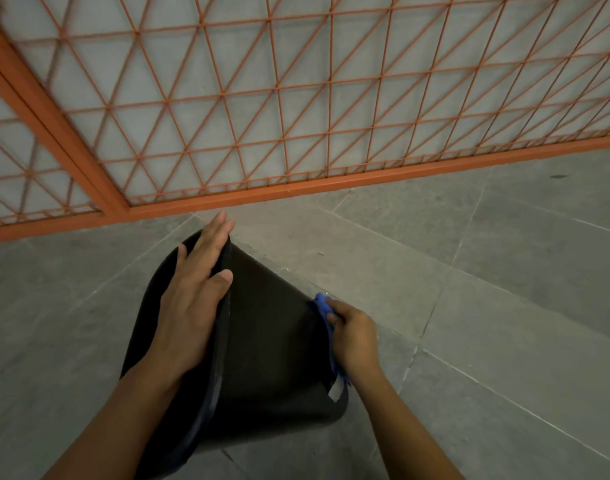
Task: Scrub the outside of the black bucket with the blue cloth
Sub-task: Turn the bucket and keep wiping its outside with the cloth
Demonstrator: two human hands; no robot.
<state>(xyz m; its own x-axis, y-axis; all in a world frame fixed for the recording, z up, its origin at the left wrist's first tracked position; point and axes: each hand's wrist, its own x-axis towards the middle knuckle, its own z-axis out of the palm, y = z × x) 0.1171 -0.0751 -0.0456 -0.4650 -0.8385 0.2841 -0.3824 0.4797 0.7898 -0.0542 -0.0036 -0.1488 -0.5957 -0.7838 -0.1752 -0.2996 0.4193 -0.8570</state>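
Fence (296,98) near bucket (268,341), perhaps touching.

Bucket (262,341): black, matt, smooth plastic look, rim scuffed pale, a whitish label patch near its base. Cloth (322,303): blue, soft, fuzzy fabric, bunched. Floor (504,306): grey stone-like tiles, matt, slightly mottled. Gate (296,98): orange painted metal mesh, satin finish.

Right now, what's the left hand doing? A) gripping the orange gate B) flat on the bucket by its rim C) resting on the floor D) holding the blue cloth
B: the left hand lies open on the tipped black bucket, thumb over the rim; the right hand holds the blue cloth.
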